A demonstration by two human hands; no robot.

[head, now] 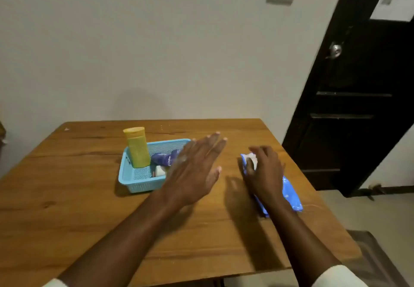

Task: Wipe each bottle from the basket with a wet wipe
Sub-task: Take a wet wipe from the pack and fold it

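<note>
The left hand (192, 172) hovered flat, fingers straight, beside the basket (143, 175); the right hand (264, 170) pinched a wipe (251, 159) at the pack (291, 195)

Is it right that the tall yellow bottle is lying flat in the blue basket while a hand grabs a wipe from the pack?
Not quite. In the head view the yellow bottle stands upright in the blue basket, not flat. The rest holds: the right hand pinches a wipe at the pack.
</note>
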